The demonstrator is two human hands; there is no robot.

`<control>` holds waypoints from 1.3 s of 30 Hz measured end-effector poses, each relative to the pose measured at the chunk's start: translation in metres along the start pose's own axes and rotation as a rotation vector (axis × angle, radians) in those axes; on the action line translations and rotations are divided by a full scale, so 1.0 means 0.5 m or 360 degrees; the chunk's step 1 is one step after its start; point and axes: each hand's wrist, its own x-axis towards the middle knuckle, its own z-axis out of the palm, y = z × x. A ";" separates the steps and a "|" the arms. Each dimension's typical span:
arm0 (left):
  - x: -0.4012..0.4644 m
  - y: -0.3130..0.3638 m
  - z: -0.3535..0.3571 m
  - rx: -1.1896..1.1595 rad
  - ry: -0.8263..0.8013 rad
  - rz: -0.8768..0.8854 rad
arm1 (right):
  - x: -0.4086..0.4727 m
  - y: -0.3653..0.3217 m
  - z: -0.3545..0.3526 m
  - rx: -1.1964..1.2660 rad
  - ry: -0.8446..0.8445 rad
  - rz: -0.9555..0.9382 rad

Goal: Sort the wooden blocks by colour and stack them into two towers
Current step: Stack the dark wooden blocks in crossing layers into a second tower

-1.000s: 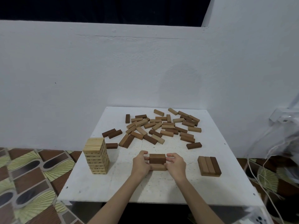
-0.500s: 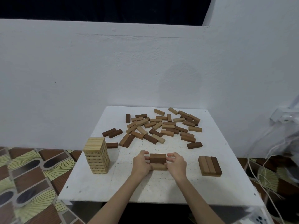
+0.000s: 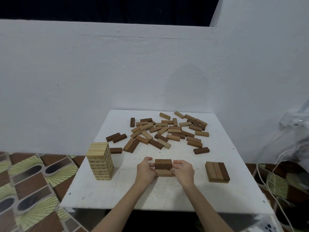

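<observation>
- Small stack of blocks [image 3: 163, 166]: dark block layer on top of a paler layer, resting on the tabletop [image 3: 167, 196] near the middle of its near half.
- Left hand [image 3: 145, 169]: at the stack's left end, fingers [image 3: 149, 159] curled round it, gripping.
- Right hand [image 3: 183, 170]: at the stack's right end, fingers [image 3: 177, 162] curled round it, gripping.
- Pale tower [image 3: 100, 160]: many layers of light wood, upright, near the left edge of the tabletop, well apart from the hands.
- Flat set of blocks [image 3: 217, 171]: three side by side on a lower layer, the rightmost one dark, toward the right edge, level with the hands.
- Loose blocks [image 3: 168, 130]: a scatter of dark, mid-brown and pale pieces lying flat over the far half of the tabletop, some touching or overlapping.
- Single dark block [image 3: 201, 150]: lying apart at the near right side of the scatter.
- Tabletop: white, square, its far edge against a white wall [image 3: 117, 72].
- Floor [image 3: 30, 186]: patterned brown and yellow tiles, beyond the left edge.
- White cables [image 3: 274, 181]: trailing down beyond the right edge.
</observation>
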 end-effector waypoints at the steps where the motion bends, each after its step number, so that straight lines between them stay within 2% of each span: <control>1: -0.001 0.001 0.000 0.0001 0.0001 0.0006 | -0.001 -0.001 0.001 -0.0004 -0.0001 0.0001; 26: -0.006 0.001 -0.002 -0.0030 0.0007 -0.0011 | -0.002 -0.006 -0.010 0.0091 -0.0027 0.0117; 39: -0.017 0.074 0.055 -0.0177 -0.0025 0.0169 | 0.024 -0.020 -0.114 0.0350 0.0040 0.0100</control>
